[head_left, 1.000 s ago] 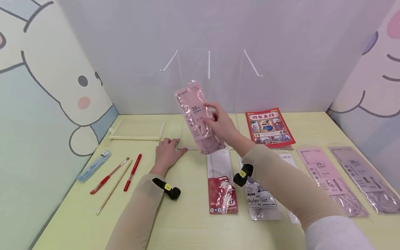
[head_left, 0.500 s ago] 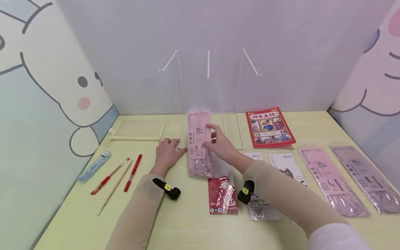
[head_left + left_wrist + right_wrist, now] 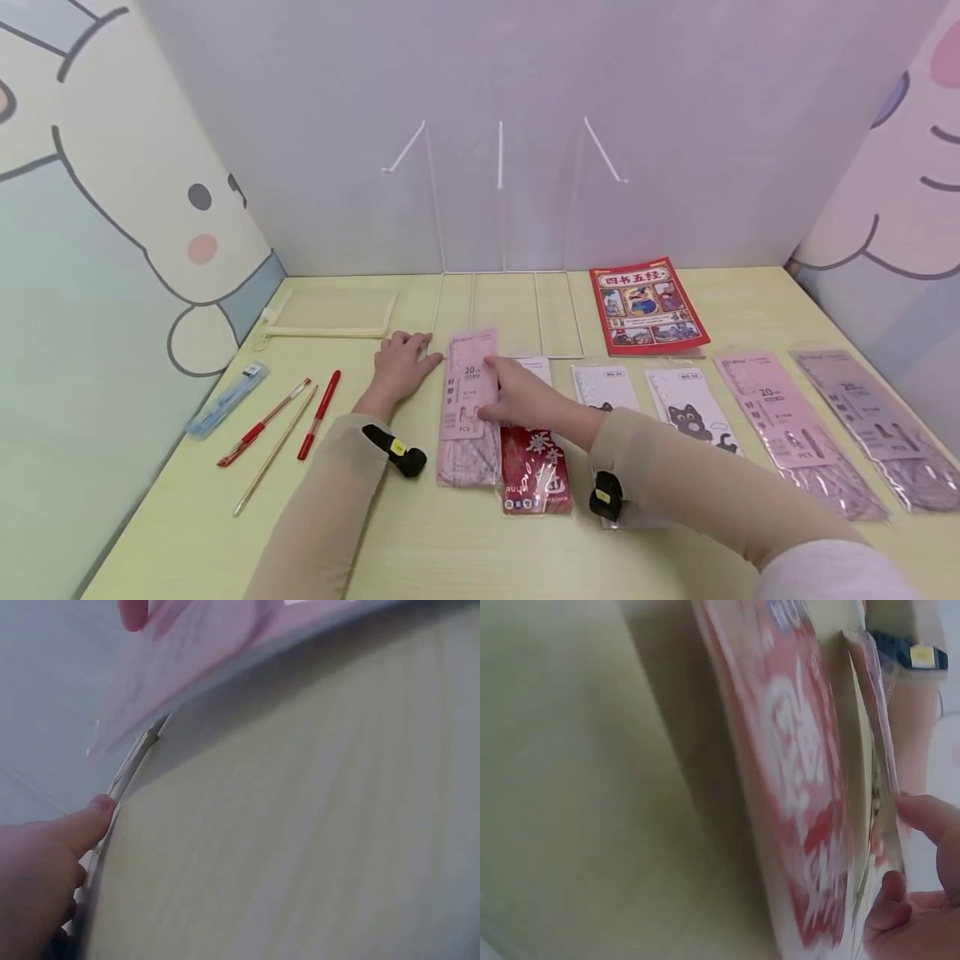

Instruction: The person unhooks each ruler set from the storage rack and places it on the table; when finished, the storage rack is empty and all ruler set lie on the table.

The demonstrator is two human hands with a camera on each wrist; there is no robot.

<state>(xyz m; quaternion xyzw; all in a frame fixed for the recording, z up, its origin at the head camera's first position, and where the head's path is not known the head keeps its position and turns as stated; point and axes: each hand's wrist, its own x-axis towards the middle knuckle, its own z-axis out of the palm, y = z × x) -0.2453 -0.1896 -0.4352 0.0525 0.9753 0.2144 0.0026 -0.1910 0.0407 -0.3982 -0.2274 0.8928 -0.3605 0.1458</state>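
Observation:
In the head view, my right hand [image 3: 521,392] pinches the right edge of a pink ruler set [image 3: 468,392] in a clear plastic sleeve. Thumb and fingers sit on either side of that edge in the right wrist view. The pack hovers over the table with a shadow beneath it in the left wrist view [image 3: 202,652]. My left hand [image 3: 401,362] grips the front left corner of a white wire rack [image 3: 504,273], thumb against the rod. Just right of the pink pack lies a red and white ruler pack [image 3: 536,475], partly behind my right hand.
Two ruler packs with black cats [image 3: 686,408], a pink pack [image 3: 787,421] and a purplish pack [image 3: 873,417] lie on the right. A red book [image 3: 648,308] is behind them. On the left are a mesh pouch [image 3: 333,312], blue pack [image 3: 227,400], two red pens [image 3: 319,414] and a thin stick [image 3: 273,452].
My right hand has brought the pink ruler set down from in front of the rack's uprights and toward me, to the left of the red pack. My left hand has stayed at the rack's corner.

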